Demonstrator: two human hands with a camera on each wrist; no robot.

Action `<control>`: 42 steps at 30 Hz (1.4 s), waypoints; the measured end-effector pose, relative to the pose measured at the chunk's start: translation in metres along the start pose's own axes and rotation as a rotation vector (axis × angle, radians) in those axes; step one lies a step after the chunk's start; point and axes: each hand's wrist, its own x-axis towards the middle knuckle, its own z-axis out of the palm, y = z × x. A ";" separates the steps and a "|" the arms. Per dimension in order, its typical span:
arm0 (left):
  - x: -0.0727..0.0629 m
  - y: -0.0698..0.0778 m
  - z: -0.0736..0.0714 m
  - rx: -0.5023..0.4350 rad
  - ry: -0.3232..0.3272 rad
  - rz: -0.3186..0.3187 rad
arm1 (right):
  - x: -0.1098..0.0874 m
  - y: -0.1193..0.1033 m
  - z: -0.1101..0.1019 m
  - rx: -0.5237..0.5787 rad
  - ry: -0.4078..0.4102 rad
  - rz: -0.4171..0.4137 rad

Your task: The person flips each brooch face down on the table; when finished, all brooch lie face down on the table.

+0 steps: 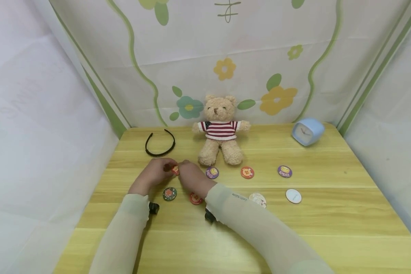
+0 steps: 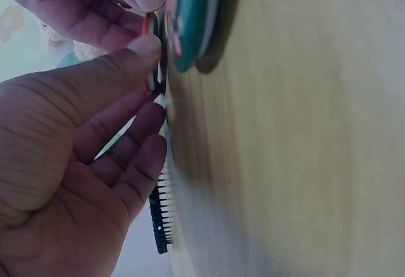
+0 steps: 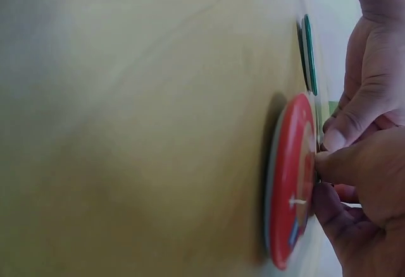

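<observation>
A small red round badge [image 1: 176, 170] is between both hands, low over the table. In the left wrist view, the left hand [image 2: 69, 144] pinches the badge's edge [image 2: 152, 81], thumb in front and fingers behind. The right hand [image 1: 193, 178] grips its other side with thumb and fingertips, which hide part of it. Nearer the person, a green round badge [image 1: 169, 194] lies below the left hand. Another red badge [image 3: 291, 182] lies flat under the right wrist, partly covered by it in the head view.
A black headband [image 1: 160, 154] lies behind the left hand. A teddy bear [image 1: 220, 129] sits at the back, a blue clock [image 1: 308, 131] at back right. Purple badges [image 1: 212, 172], an orange-red badge [image 1: 247, 172], a pale patterned disc [image 1: 258, 199] and a white disc [image 1: 293, 196] lie rightward.
</observation>
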 end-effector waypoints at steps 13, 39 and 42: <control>-0.006 -0.010 -0.006 -0.020 0.033 0.025 | 0.001 -0.001 0.002 0.055 0.065 0.041; -0.001 -0.001 -0.001 -0.079 0.091 0.028 | -0.002 0.008 -0.001 0.096 0.151 -0.024; -0.001 -0.002 0.001 -0.084 0.070 0.018 | -0.002 0.008 -0.001 0.092 0.132 -0.019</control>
